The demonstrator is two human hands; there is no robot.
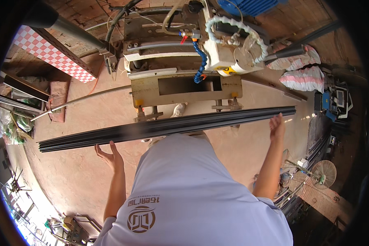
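A long, dark metal profile (pixel 168 126), or a bundle of them with lengthwise grooves, spans the space in front of my body. It tilts slightly, its right end farther from me than its left. My left hand (pixel 110 156) supports the near edge toward the left end, thumb against it and fingers partly hidden beneath. Close to the right end, my right hand (pixel 277 127) grips the same piece, its fingers curled under and around the edge. The profile lies across the near side of a machine (pixel 187 97), and I cannot tell whether the two touch.
Beyond the profile, the machine carries a blue coolant hose (pixel 201 61) and a blue motor (pixel 250 6). A checkered panel (pixel 57 53) stands at far left, with a thin rod (pixel 82 98) below it. Striped sacks (pixel 303 78) lie at far right, and a round fan (pixel 324 173) stands nearer.
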